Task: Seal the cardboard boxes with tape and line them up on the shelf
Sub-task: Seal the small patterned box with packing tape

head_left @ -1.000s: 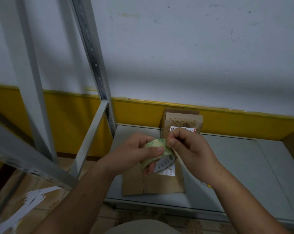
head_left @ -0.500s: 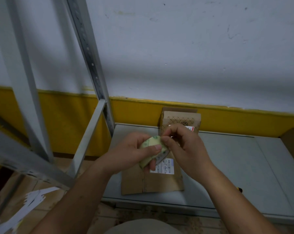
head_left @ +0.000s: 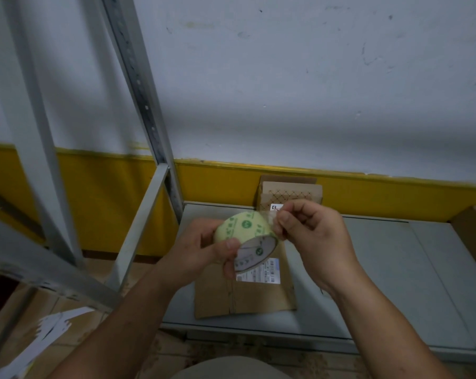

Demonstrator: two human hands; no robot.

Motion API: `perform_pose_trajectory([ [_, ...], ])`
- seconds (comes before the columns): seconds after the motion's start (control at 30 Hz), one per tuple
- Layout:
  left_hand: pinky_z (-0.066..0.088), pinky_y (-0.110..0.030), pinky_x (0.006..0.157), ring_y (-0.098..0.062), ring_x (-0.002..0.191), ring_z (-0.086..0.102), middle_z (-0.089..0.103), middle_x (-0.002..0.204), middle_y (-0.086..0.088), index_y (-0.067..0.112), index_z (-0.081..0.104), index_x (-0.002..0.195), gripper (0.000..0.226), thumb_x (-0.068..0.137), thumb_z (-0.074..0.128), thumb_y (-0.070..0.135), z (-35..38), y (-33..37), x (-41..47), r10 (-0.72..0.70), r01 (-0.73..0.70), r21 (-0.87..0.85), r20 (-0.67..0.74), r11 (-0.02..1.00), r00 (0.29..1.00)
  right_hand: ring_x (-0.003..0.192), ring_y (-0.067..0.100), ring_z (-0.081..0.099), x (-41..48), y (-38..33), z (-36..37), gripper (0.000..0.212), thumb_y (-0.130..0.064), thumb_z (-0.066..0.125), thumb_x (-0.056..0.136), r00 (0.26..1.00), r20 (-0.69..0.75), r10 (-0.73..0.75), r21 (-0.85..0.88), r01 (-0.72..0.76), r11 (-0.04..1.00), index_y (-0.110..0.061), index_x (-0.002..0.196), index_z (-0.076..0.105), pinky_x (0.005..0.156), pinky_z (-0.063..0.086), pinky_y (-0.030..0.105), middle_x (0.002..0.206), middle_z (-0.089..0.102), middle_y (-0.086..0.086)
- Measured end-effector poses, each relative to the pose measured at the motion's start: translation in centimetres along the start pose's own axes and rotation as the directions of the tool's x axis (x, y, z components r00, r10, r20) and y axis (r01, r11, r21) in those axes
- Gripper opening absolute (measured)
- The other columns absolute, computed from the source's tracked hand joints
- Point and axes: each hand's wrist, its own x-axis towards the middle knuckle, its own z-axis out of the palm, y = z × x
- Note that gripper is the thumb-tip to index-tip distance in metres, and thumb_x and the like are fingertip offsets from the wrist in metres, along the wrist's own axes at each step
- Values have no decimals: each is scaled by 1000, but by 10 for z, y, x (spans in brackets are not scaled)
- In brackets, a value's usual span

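Grey shelf (head_left: pixel 395 269) against a white-and-yellow wall (head_left: pixel 313 91). Left hand (head_left: pixel 204 250) grips the tape roll (head_left: pixel 242 231); right hand (head_left: pixel 313 242) pinches its peeled end just beside. The cardboard box (head_left: pixel 245 296) lies directly beneath both grips, its seam apparently running away from the person, equally near either hand.

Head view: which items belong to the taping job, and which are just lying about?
Job: tape roll, gripped by left hand, its end pinched by right hand; flat cardboard box; upright boxes at the wall; shelf.
Lying about: white paper scraps on the floor.
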Motion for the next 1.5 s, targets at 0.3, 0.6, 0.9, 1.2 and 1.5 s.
perform_pose_trajectory([
  [0.3,55,-23,56,-16,59,73,75,68,-1,15,75,86,20,99,72,30,-6,-6,0,-204,237,374,-125,897,971,65,16,57,-4,2,-13,12,-5,64,86,962,163,220,355,-266,896,4,94,65,65,55,24,74,59,14],
  [0.6,57,-26,57,-13,64,76,77,72,7,24,76,83,24,89,74,47,-10,-3,5,-263,276,459,-94,844,960,71,17,65,15,21,-20,51,-25,87,70,957,-16,290,239,-278,930,-1,111,71,72,54,27,85,71,15],
  [0.9,58,-30,54,-19,57,72,74,68,-3,11,74,83,24,99,68,27,-12,-30,-5,-258,280,253,-119,926,959,72,16,72,20,24,-38,28,-11,82,73,981,-60,184,-44,-187,981,-1,99,77,64,56,21,87,78,17],
  [1.2,64,-36,61,-16,56,73,73,61,-2,15,76,78,52,88,71,66,-21,-30,3,-411,502,545,-290,672,864,70,10,70,26,32,-46,13,-3,80,83,986,-137,91,-108,-106,988,-8,95,80,65,55,18,81,78,7],
  [1.5,55,-31,50,-19,52,67,69,60,-5,23,79,68,34,92,73,48,-42,-39,-10,-302,364,301,-235,881,924,72,11,70,36,36,-64,11,-3,78,86,972,-225,72,-188,-115,975,-13,92,80,67,57,25,80,78,5],
])
